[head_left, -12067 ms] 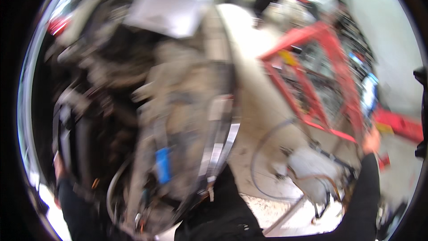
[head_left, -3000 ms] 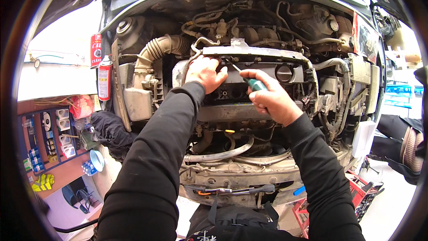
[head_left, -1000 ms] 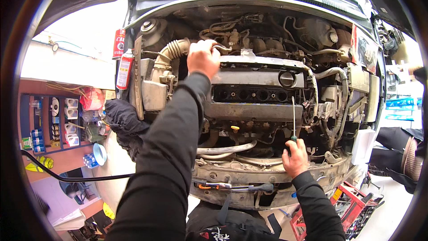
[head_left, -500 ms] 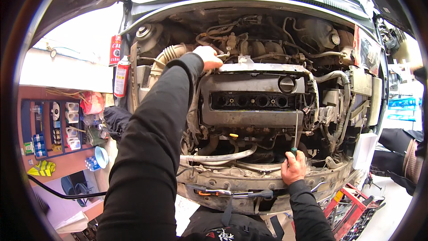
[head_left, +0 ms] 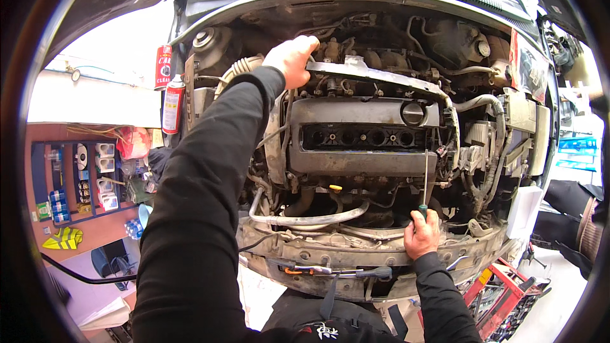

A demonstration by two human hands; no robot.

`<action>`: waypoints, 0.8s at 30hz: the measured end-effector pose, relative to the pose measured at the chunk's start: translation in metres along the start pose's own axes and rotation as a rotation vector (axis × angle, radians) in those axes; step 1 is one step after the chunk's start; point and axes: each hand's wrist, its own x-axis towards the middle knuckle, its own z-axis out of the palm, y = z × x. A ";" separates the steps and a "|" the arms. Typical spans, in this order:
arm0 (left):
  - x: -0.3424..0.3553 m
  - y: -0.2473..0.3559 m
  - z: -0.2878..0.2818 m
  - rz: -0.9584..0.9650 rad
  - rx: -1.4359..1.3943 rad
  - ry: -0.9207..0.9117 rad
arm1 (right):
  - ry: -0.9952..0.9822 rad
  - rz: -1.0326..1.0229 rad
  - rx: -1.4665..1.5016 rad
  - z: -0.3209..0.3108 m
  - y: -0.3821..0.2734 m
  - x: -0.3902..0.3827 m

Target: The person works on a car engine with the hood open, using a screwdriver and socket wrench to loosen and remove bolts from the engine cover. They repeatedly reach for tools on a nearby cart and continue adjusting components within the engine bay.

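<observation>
Tipped up at its left end since moments ago, the rail (head_left: 400,80) slants rightward beyond the engine cover (head_left: 368,164) from the left hand (head_left: 290,63), whose fingers pinch it, while the right hand (head_left: 422,236), farther off, wraps a screwdriver (head_left: 423,208).

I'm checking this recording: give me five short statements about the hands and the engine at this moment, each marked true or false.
1. The right hand holds a screwdriver. True.
2. Both hands grip that screwdriver. False: the left hand is at the left end of a long pale strip.
3. A round black cap sits on the engine cover. True.
4. The engine cover is bright red. False: it is dull grey.
5. Nothing red shows at the picture's left. False: a red-and-white spray can is there.
</observation>
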 end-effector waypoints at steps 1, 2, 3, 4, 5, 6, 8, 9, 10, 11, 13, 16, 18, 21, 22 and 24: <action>-0.006 -0.001 0.005 0.015 -0.007 0.054 | -0.001 -0.004 -0.017 0.000 0.000 0.000; -0.010 -0.003 0.010 -0.010 -0.008 0.048 | 0.001 0.002 -0.016 0.001 0.000 0.000; -0.018 -0.003 0.013 -0.040 -0.008 0.094 | 0.000 0.008 -0.017 0.001 0.000 0.000; -0.021 -0.003 0.015 -0.224 0.017 -0.012 | -0.003 0.016 -0.013 0.001 0.000 0.000; -0.026 -0.002 0.017 -0.383 -0.012 -0.093 | -0.007 0.015 -0.020 0.001 0.000 -0.001; -0.028 -0.002 0.019 -0.532 -0.040 -0.155 | -0.006 0.015 -0.021 0.001 0.000 -0.001; -0.032 -0.003 0.021 -0.500 0.019 -0.146 | -0.005 0.017 -0.016 0.001 0.000 -0.001; -0.031 -0.005 0.023 -0.510 0.004 -0.142 | -0.004 0.020 -0.011 0.001 0.000 -0.002; -0.031 -0.007 0.026 -0.520 -0.011 -0.138 | -0.002 0.024 -0.004 0.001 0.000 -0.002; -0.029 -0.012 0.030 -0.541 -0.054 -0.198 | 0.008 0.017 -0.007 0.001 0.001 -0.002; -0.028 -0.017 0.046 -0.564 -0.171 -0.259 | 0.031 0.008 -0.003 0.002 0.001 -0.002; -0.024 -0.023 0.077 -0.545 -0.144 -0.169 | 0.025 0.022 -0.016 0.003 0.002 -0.002; -0.022 -0.024 0.094 -0.594 -0.140 -0.073 | 0.026 0.022 -0.009 0.004 0.003 -0.002; -0.019 -0.024 0.103 -0.562 -0.174 -0.034 | 0.031 0.024 -0.013 0.003 0.002 -0.003; -0.018 -0.022 0.102 -0.555 -0.196 -0.033 | 0.029 0.028 -0.016 0.003 0.002 -0.003; -0.023 -0.021 0.092 -0.604 -0.360 -0.122 | 0.033 0.024 -0.020 0.003 0.001 -0.003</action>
